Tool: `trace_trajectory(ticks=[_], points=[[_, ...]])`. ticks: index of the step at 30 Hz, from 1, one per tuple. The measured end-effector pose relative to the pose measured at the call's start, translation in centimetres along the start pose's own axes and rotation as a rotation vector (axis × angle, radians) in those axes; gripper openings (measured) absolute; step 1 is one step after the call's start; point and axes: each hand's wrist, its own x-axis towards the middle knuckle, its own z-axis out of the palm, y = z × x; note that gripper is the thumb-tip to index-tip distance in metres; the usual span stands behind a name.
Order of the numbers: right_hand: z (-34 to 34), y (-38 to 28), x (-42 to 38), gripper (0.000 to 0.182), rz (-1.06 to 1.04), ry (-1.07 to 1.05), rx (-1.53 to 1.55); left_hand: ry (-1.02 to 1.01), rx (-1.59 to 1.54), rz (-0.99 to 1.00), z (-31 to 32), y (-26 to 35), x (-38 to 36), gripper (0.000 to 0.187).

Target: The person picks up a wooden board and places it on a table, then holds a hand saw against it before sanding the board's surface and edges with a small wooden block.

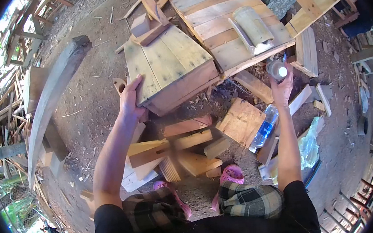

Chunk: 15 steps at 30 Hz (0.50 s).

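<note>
My left hand [129,96] is closed at the left side of a wooden box [170,62], its thumb against the box's edge. A tan, handle-like piece with a round hole [120,84] sticks out beside these fingers; most of it is hidden. In my right hand [282,89] is a clear bottle [275,69] with a bright white spot on top, held upright near the corner of a slatted wooden board [220,18]. On that board lies a pale half-round trough-shaped piece [252,30].
Wood offcuts [193,140] lie around my feet. A water bottle [265,127] rests beside a square wooden block [241,121]. Further right is a crumpled plastic bag [311,143]. A long curved beam [53,86] stands at left; loose blocks [141,26] sit atop the box.
</note>
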Motion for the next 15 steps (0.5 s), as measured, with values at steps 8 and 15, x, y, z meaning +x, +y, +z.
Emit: trace_trajectory(ticks=[8,15], points=[[-0.1,-2.5,-1.4,0.078,-0.059,-0.171,-0.007,-0.042,0.025,-0.069,0.8,4.2,-4.8,0.038],[0.5,-2.6,-3.7,0.085,-0.073,-0.326,-0.124,-0.041,0.019,-0.109,1.8,5.4,-7.5,0.038]])
